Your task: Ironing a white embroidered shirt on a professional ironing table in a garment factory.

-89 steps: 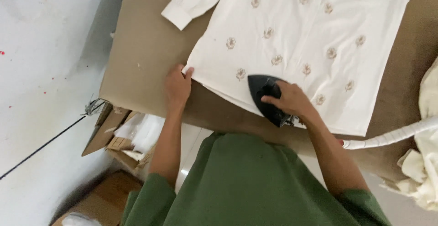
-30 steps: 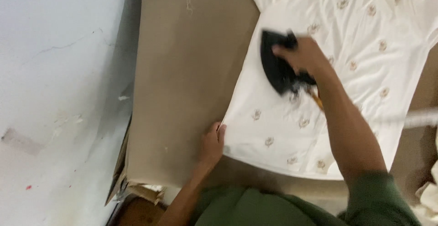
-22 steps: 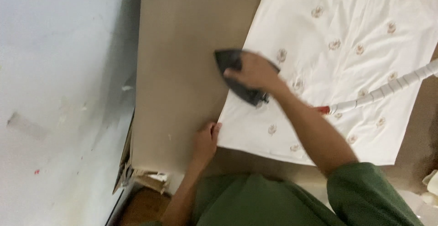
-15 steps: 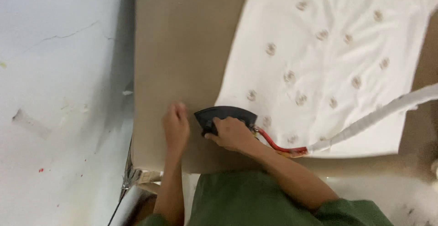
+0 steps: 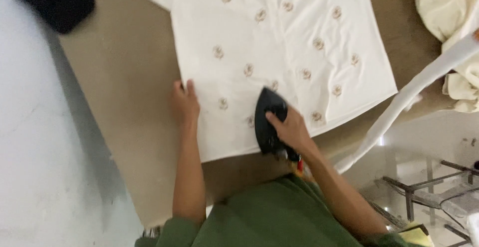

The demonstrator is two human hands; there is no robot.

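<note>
Just below the middle of the frame, the right hand (image 5: 292,130) is closed around the handle of a black, pointed clothes iron (image 5: 269,120), fingers wrapped over the top and the wrist running down to the lower right. The iron sits flat on a white cloth garment dotted with small tan embroidered motifs (image 5: 279,42), close to the garment's lower hem, its tip aimed toward the top of the frame. A small red-and-yellow piece shows just beneath the heel of the hand; what it is cannot be told.

To the left of the iron, well clear of it, the left hand (image 5: 185,102) lies palm down with fingers extended, gripping nothing, pressing on the garment's left edge where the cloth meets the bare surface. The garment is spread smooth across the middle and top of the frame, with a sleeve running off the upper left.

Underneath is a flat tan padded ironing surface (image 5: 124,102), bare along the left and lower sides. A white cloth-wrapped cord (image 5: 409,92) slants from the upper right edge down toward the iron's rear, crossing the garment's lower right corner. A heap of crumpled cream fabric (image 5: 449,22) sits at the upper right, beside the garment. A dark rounded object (image 5: 55,0) rests at the upper left corner. The person's green sleeves and shirt (image 5: 269,217) fill the bottom centre, and a dark metal frame (image 5: 424,187) stands on the pale floor at the lower right.
</note>
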